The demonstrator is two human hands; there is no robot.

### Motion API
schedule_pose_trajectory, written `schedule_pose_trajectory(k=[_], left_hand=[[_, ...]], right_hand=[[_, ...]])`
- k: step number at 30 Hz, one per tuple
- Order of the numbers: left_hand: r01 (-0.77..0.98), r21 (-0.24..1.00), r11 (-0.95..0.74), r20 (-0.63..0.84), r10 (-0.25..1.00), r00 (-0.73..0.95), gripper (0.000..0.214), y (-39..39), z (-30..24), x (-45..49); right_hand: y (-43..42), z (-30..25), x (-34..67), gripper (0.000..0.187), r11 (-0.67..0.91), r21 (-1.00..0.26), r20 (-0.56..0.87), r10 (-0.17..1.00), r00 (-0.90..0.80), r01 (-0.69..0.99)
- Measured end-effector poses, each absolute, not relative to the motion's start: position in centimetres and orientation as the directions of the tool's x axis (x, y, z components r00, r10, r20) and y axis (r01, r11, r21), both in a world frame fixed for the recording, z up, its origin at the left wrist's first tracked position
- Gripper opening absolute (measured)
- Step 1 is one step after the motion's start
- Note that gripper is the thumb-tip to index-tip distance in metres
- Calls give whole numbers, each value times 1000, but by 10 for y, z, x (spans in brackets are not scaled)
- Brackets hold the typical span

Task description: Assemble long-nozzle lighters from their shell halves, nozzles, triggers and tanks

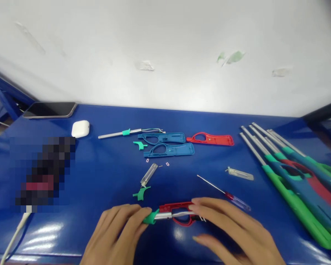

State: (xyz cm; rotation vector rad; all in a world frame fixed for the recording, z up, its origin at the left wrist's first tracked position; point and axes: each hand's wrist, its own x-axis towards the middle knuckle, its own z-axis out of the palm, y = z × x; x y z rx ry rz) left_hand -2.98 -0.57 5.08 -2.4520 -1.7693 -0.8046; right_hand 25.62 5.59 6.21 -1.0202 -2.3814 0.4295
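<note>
Left hand (120, 226) grips green collar (151, 217) on metal tube (163, 216), right hand (234, 224), thumb clear, only touches red shell (167, 208), all at blue table's (105, 176) near side; wires (185, 213) could get pinched if the tube shifts.

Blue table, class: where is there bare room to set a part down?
Bare: between the blurred dark object and the loose green pieces; smaller, between the far red shell half and the screwdriver. Crowded: the right side, with its grouped lighters; around the blue shell halves; between left hand and right hand.
</note>
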Motion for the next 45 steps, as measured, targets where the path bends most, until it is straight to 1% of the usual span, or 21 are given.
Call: schedule_pose_trajectory(k=[1, 3, 6, 8, 11, 13, 16, 19, 22, 25, 28, 33, 40, 45], left_hand=[[891, 279, -359, 393, 889, 236, 30, -6, 50, -28], [892, 272, -361, 361, 898, 253, 32, -8, 47, -28], [895, 253, -367, 329, 903, 277, 33, -11, 41, -35], [899, 234, -370, 318, 903, 289, 35, -13, 37, -39], [899, 221, -378, 303, 903, 305, 36, -16, 34, -40], [904, 233, -360, 289, 913, 289, 35, -17, 32, -38], [909, 277, -311, 271, 933, 237, 34, -19, 31, -30], [895, 338, -291, 270, 941, 204, 32, -19, 31, -21], [863, 386, -326, 270, 934, 233, 35, -17, 29, -14], [853, 385, -353, 305, 921, 244, 44, -14, 24, -11], [861, 375, -343, 338, 916, 218, 48, -11, 22, -11], [857, 391, -335, 299, 927, 226, 50, -12, 25, -12], [850, 410, -332, 315, 926, 210, 51, -9, 24, -10], [825, 469, -317, 303, 935, 187, 51, -11, 25, -9]], right_hand=[[57, 63, 253, 30, 680, -481, 320, 724, -610, 554], [59, 62, 250, 31, 694, -511, 299, 697, -652, 508], [59, 58, 251, 31, 680, -557, 266, 690, -673, 477], [58, 55, 253, 30, 685, -550, 266, 686, -677, 478], [57, 51, 254, 29, 713, -495, 273, 670, -690, 496], [57, 50, 254, 29, 720, -474, 253, 662, -705, 507], [57, 51, 254, 28, 711, -476, 220, 666, -713, 518], [54, 49, 255, 25, 671, -481, 221, 716, -662, 564], [52, 44, 256, 30, 641, -468, 251, 756, -604, 608], [51, 38, 258, 34, 643, -454, 269, 759, -592, 617], [51, 34, 260, 32, 638, -471, 279, 763, -584, 609], [53, 31, 260, 32, 638, -509, 290, 759, -584, 577], [56, 27, 260, 26, 617, -565, 273, 767, -581, 548], [54, 28, 259, 38, 588, -560, 234, 788, -569, 584]])
